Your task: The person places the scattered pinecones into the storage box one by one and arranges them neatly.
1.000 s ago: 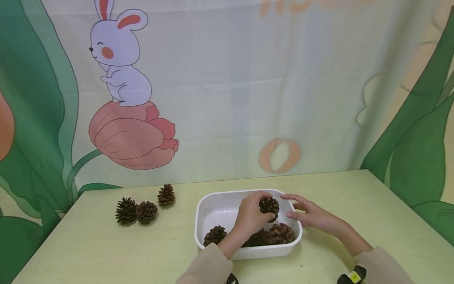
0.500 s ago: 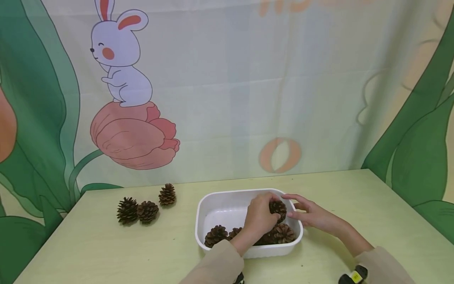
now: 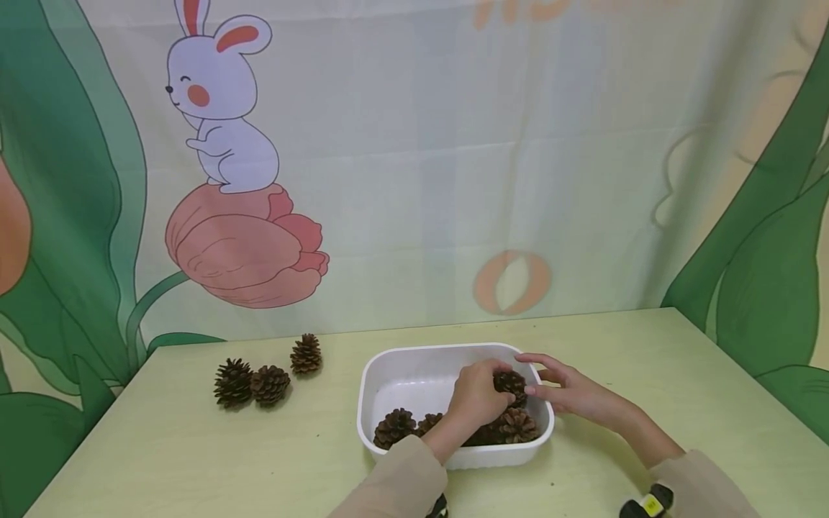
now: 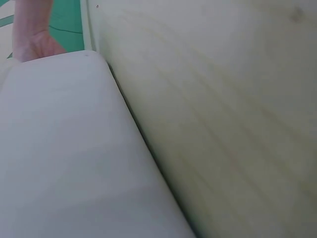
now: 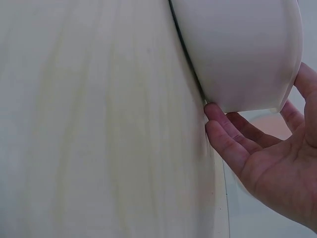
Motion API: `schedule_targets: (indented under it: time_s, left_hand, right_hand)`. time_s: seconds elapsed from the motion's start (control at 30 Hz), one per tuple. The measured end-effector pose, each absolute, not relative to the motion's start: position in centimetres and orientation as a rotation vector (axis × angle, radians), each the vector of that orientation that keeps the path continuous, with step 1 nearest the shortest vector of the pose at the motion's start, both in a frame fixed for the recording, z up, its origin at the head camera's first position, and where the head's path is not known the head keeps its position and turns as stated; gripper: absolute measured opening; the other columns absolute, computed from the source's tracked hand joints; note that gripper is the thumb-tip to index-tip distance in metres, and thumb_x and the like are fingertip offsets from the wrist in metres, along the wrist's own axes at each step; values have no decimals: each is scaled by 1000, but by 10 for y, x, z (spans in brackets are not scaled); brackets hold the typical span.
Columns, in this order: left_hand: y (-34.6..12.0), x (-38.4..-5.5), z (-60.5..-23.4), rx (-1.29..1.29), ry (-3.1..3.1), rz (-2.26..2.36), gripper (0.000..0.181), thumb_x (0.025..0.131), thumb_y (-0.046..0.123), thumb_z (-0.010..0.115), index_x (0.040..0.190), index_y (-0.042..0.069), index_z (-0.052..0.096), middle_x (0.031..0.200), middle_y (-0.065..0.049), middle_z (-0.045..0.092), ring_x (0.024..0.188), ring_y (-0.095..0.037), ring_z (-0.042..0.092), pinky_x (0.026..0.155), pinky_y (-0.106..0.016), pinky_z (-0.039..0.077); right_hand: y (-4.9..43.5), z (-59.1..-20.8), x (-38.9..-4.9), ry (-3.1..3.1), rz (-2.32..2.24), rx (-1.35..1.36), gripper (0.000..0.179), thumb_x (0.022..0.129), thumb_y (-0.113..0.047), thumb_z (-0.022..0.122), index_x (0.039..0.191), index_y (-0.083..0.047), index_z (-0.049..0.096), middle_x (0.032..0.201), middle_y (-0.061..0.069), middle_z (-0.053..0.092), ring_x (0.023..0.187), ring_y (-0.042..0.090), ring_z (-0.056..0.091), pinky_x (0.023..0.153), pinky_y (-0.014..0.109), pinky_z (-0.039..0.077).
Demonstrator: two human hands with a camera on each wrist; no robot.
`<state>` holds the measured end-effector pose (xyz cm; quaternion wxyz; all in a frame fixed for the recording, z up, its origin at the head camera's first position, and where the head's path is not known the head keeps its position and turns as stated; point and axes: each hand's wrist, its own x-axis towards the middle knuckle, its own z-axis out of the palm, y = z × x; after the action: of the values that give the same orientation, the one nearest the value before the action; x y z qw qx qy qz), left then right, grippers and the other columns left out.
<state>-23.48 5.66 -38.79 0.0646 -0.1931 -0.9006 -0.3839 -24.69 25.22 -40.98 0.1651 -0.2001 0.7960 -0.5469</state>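
A white plastic basin stands on the table with several brown pine cones in it. My left hand reaches over its front rim and grips a pine cone by the right wall. Fingers cover part of that cone. More cones, such as one pine cone and another pine cone, lie along the front wall. My right hand holds the basin's right side, thumb at the rim. In the right wrist view, fingertips touch low on the outer wall. The left wrist view shows mostly the basin's outer wall.
On the left of the table are a dark pine cone and a rounder pine cone side by side. An upright pine cone stands behind them. A printed curtain hangs along the back edge.
My left hand has moved right inside the basin, carrying the pine cone close to the right wall, and now sits slightly lower. The right hand has stayed on the basin's side.
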Motion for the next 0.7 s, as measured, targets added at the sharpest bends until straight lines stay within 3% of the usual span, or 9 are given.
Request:
schedule_targets:
  time_s: [0.47, 0.7]
  left_hand:
    - [48, -226, -379, -589, -2793, -1159, 48, 73, 8, 71, 119, 3, 59, 116, -10, 61, 109, -26, 55, 89, -35, 48]
    - [25, -219, -370, -620, -2716, -1286, 45, 77, 6, 68, 121, 3, 58, 117, -12, 60, 101, -30, 58, 78, -36, 51]
  right_hand:
    - [251, -411, -248, 2274, -1550, -590, 58, 94, -22, 50, 143, -9, 22, 134, 33, 31, 111, 34, 49, 82, 38, 51]
    - [251, -412, -248, 2299, -1529, -602, 57, 95, -24, 48, 144, -10, 21, 135, 35, 27, 115, 39, 45, 84, 43, 50]
